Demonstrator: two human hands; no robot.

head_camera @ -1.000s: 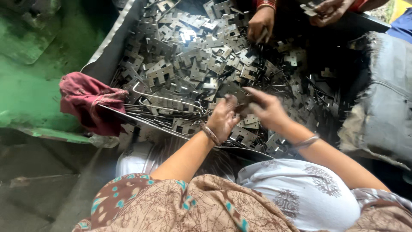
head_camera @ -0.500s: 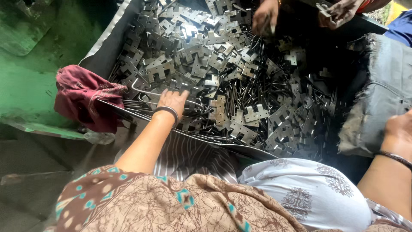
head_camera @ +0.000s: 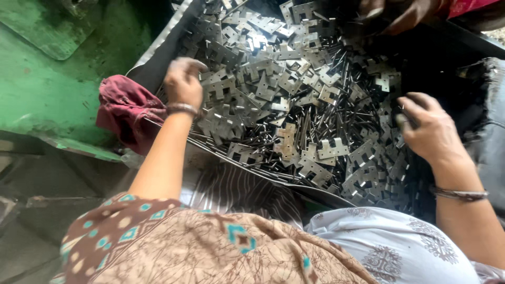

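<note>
I see my left hand (head_camera: 183, 81) at ten o'clock, curled on the plates (head_camera: 273, 89); right hand (head_camera: 428, 129) at three, pinching one; grip certainty low; sharp edges and pins (head_camera: 305, 126) could cut fingers.

Dim daylight, slight blur (glinting metal)

Stamped metal plates (head_camera: 286, 87): lying heaped in tray (head_camera: 158, 50), too many to count. Thin metal pins (head_camera: 305, 123): likewise uncountable. Red cloth (head_camera: 123, 108): one. Wearer's hands showing: two. Bangles: one per wrist. Another person's hand (head_camera: 405, 16): one.
</note>
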